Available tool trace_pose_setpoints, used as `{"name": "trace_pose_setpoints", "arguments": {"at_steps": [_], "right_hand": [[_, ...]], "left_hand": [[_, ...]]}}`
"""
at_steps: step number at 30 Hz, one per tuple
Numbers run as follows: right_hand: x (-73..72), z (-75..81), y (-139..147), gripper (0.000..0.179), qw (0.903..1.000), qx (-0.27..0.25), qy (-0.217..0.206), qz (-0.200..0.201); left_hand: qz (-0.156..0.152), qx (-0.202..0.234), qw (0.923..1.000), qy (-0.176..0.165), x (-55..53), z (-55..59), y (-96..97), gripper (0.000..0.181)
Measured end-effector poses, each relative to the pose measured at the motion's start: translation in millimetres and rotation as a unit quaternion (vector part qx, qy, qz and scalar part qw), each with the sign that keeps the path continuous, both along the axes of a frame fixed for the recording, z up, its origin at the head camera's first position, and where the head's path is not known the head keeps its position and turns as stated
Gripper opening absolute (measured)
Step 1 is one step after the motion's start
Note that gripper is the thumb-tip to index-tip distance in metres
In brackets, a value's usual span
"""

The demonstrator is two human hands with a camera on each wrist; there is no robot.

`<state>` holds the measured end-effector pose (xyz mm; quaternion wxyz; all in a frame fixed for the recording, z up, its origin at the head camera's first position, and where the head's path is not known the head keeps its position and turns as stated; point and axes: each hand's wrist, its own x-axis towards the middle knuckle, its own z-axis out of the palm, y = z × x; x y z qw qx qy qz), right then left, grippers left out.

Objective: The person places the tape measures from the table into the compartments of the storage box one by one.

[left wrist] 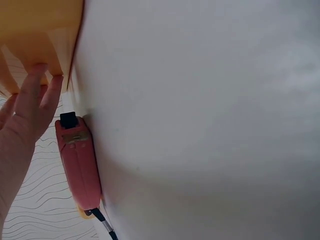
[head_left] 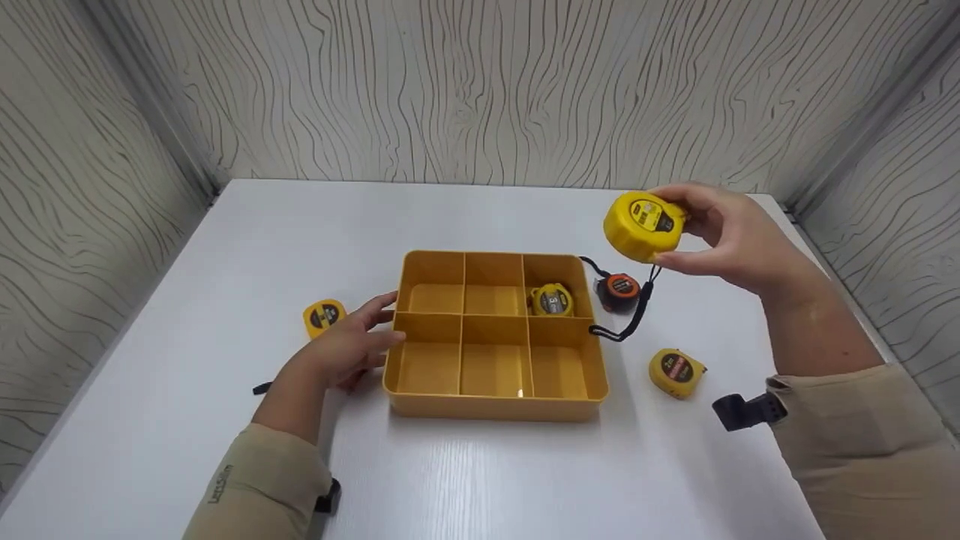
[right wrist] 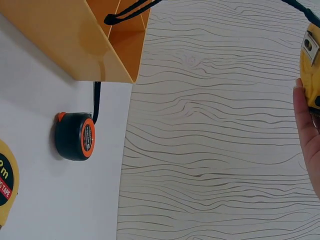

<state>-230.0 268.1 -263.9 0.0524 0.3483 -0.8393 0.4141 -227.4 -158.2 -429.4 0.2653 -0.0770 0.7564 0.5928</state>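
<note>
My right hand [head_left: 731, 236] grips a yellow tape measure [head_left: 637, 225] between fingers and thumb, raised over the table right of the box. Its black wrist strap [head_left: 637, 315] dangles toward the box's right edge. In the right wrist view, only part of this tape measure [right wrist: 312, 75] shows at the edge. My left hand [head_left: 349, 345] touches the left side of a yellow six-compartment box [head_left: 495, 409], thumb at the rim. The left wrist view has its straight fingers [left wrist: 32, 95] against the outer wall. A smaller yellow tape measure [head_left: 553, 300] lies in the back right compartment.
Right of the box lie a black-and-orange tape measure [head_left: 619, 291] and a yellow 2 m tape measure [head_left: 676, 373]. Another yellow tape measure [head_left: 325, 316] lies beyond my left hand. A pinkish-red tape measure [left wrist: 79, 165] stands near that hand, mostly hidden from the head view.
</note>
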Motion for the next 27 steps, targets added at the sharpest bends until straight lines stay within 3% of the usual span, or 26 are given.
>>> {"name": "trace_pose_setpoints", "arguments": {"at_steps": [6, 13, 22, 27], "right_hand": [[1.6, -7.1, -11, 0.064, 0.9991, 0.030, 0.005, 0.028], [5.3, -21.5, -26, 0.061, 0.9939, 0.101, -0.028, 0.033], [8.5, -35.0, -38, 0.062, 0.9815, 0.177, -0.044, 0.057], [10.1, -41.0, -43, 0.062, 0.9693, 0.229, -0.067, 0.059]], "left_hand": [[0.001, 0.002, 1.0000, 0.001, 1.1, 0.3, -0.1, 0.068], [0.003, 0.017, 0.9998, 0.010, 1.1, 0.7, -0.1, 0.068], [0.003, 0.021, 0.9997, 0.011, 1.3, 0.9, 0.7, 0.069], [0.002, 0.021, 0.9997, 0.009, 2.2, 3.1, 1.5, 0.070]]}}
